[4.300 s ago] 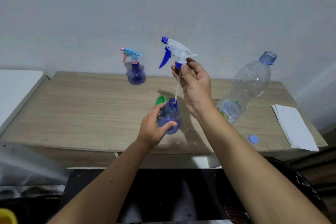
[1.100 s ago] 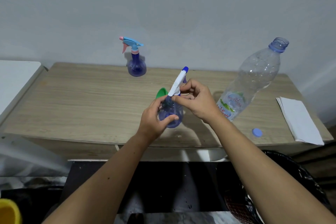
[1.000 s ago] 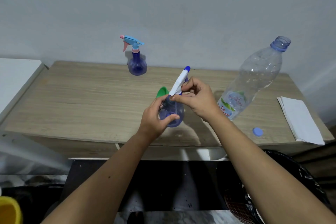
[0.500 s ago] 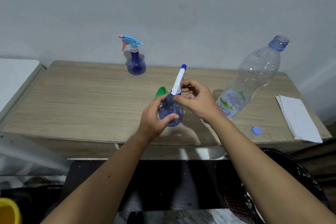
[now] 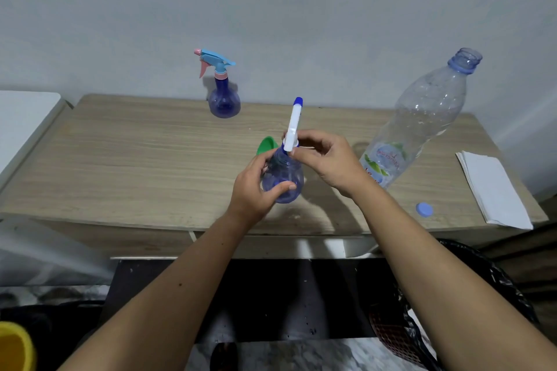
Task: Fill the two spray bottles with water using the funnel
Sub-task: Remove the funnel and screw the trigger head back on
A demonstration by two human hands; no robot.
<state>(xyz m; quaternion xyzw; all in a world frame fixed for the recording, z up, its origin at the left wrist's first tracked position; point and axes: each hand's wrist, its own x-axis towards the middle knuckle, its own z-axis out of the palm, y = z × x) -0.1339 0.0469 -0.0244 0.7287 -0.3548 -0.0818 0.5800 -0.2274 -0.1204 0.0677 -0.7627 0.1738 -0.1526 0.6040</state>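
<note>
My left hand [image 5: 254, 187] grips the round body of a blue spray bottle [image 5: 284, 179] near the table's front edge. Its white and blue spray head [image 5: 294, 125] sits on the bottle's neck, nozzle pointing away from me. My right hand [image 5: 327, 161] pinches the collar of that head at the neck. A green funnel [image 5: 265, 145] lies on the table just behind the bottle, mostly hidden. A second blue spray bottle [image 5: 223, 99], with a light blue and pink head, stands at the back of the table. A large clear plastic water bottle [image 5: 422, 120] stands uncapped to the right.
A blue bottle cap [image 5: 424, 209] lies near the wooden table's [image 5: 135, 166] front right edge. Folded white paper [image 5: 494, 190] lies at the far right. A white surface [image 5: 21, 117] adjoins on the left. A yellow object [image 5: 13, 349] is at the bottom left.
The spray head, lifted above the bottle earlier, now sits on the neck. Over the last second it has turned so its nozzle points more straight away from me.
</note>
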